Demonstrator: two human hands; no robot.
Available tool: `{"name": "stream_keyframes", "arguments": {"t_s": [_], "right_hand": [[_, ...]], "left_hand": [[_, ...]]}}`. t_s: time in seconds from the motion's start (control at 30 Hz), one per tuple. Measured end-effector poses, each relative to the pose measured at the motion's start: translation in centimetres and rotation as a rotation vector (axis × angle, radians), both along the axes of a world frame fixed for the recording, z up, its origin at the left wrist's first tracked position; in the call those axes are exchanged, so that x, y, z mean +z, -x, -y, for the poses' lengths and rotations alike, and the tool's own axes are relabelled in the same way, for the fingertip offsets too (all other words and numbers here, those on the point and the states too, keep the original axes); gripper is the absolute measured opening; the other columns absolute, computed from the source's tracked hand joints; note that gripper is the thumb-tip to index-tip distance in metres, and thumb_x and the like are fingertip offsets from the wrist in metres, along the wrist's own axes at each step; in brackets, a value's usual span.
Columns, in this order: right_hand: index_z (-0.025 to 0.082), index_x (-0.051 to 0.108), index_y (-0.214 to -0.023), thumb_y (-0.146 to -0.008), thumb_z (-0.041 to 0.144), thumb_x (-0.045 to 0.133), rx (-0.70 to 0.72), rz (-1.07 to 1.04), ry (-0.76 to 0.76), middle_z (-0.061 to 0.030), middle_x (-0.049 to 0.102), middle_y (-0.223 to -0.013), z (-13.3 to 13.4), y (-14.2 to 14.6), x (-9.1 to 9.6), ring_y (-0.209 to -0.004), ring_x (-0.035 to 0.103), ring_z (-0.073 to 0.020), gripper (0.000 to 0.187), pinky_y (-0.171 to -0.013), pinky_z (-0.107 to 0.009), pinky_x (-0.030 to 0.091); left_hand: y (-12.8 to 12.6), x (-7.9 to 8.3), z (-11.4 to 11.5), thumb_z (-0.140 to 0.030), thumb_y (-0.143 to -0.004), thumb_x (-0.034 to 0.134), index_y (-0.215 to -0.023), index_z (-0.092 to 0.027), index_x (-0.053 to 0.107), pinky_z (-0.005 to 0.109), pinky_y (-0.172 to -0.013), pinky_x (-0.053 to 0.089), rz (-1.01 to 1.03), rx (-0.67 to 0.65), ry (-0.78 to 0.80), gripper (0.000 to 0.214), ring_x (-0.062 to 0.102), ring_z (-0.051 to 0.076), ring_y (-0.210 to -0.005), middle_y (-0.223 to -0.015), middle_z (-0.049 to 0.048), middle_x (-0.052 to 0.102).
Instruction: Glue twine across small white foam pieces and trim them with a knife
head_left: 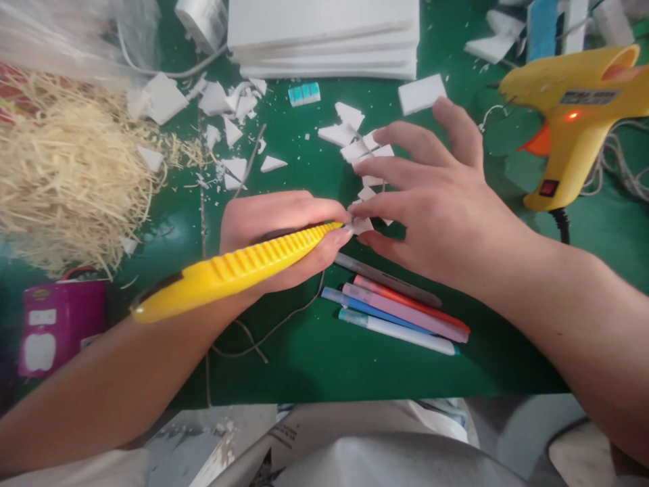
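Observation:
My left hand (289, 216) is closed round a yellow utility knife (243, 270) with a ribbed handle, which slants up to the right. Its front end lies between my thumb and fingertips, and the blade is mostly hidden there. Close by on the right, my right hand (436, 189) has its fingers spread. Its thumb and index finger are on either side of a small white foam scrap (362, 226); whether they grip it I cannot tell. More white foam pieces (339, 134) lie beyond these fingertips on the green table (304, 365).
Several pens and markers (405, 318) lie below my hands. A yellow glue gun (572, 115) with a lit red light stands at right. White foam sheets (324, 34) are stacked at the back. Straw-like shreds (71, 162) and a purple box (61, 325) occupy the left.

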State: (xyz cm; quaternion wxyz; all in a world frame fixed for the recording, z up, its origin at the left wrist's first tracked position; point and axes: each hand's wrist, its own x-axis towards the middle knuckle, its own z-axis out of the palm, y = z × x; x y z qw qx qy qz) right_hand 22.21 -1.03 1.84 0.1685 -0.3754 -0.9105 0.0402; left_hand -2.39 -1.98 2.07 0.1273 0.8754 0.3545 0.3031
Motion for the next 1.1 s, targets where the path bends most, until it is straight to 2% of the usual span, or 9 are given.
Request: {"name": "stream_keyframes", "arguments": {"t_s": [0.2, 0.6, 0.73, 0.9, 1.1], "right_hand": [[0.031, 0.089, -0.101, -0.099, 0.029, 0.069, 0.006, -0.014, -0.021, -0.0071, 0.083, -0.127, 0.1, -0.09, -0.17, -0.152, 0.059, -0.0413, 0.021, -0.138, -0.073, 0.031], [0.034, 0.089, -0.103, -0.101, 0.031, 0.066, -0.053, 0.065, 0.033, -0.0033, 0.082, -0.128, 0.33, 0.28, 0.48, -0.156, 0.056, -0.0371, 0.023, -0.142, -0.067, 0.026], [0.035, 0.089, -0.102, -0.102, 0.032, 0.065, -0.056, 0.061, 0.034, -0.0028, 0.083, -0.128, 0.35, 0.35, 0.48, -0.155, 0.057, -0.0374, 0.024, -0.142, -0.068, 0.027], [0.035, 0.089, -0.103, -0.103, 0.031, 0.066, -0.047, 0.071, 0.041, -0.0027, 0.082, -0.133, 0.29, 0.32, 0.38, -0.154, 0.058, -0.0383, 0.024, -0.141, -0.071, 0.027], [0.031, 0.088, -0.101, -0.106, 0.031, 0.063, -0.013, 0.065, 0.001, -0.0039, 0.083, -0.133, 0.16, 0.07, 0.08, -0.152, 0.06, -0.0387, 0.025, -0.138, -0.073, 0.03]], "left_hand": [[-0.24, 0.3, -0.04, -0.033, -0.107, 0.062, -0.097, -0.036, 0.079, 0.035, -0.066, 0.063, -0.049, 0.036, 0.001, 0.02, 0.08, 0.018, -0.074, -0.091, -0.0081, 0.087], [-0.15, -0.05, -0.1, -0.029, -0.105, 0.065, -0.097, -0.032, 0.078, 0.028, -0.067, 0.06, 0.0, 0.007, -0.049, 0.016, 0.078, 0.015, -0.071, -0.085, -0.0078, 0.085], [-0.1, -0.11, -0.21, -0.028, -0.106, 0.065, -0.099, -0.03, 0.079, 0.027, -0.069, 0.062, -0.011, 0.017, -0.029, 0.015, 0.078, 0.014, -0.072, -0.086, -0.0061, 0.085], [0.14, -0.28, -0.23, -0.027, -0.102, 0.07, -0.098, -0.029, 0.081, 0.024, -0.067, 0.063, 0.036, -0.004, -0.081, 0.011, 0.08, 0.014, -0.071, -0.086, -0.0071, 0.086], [0.5, 0.07, 0.16, -0.026, -0.103, 0.068, -0.099, -0.026, 0.082, 0.021, -0.068, 0.066, 0.074, 0.016, -0.093, 0.015, 0.082, 0.014, -0.072, -0.087, -0.0054, 0.087]]}}
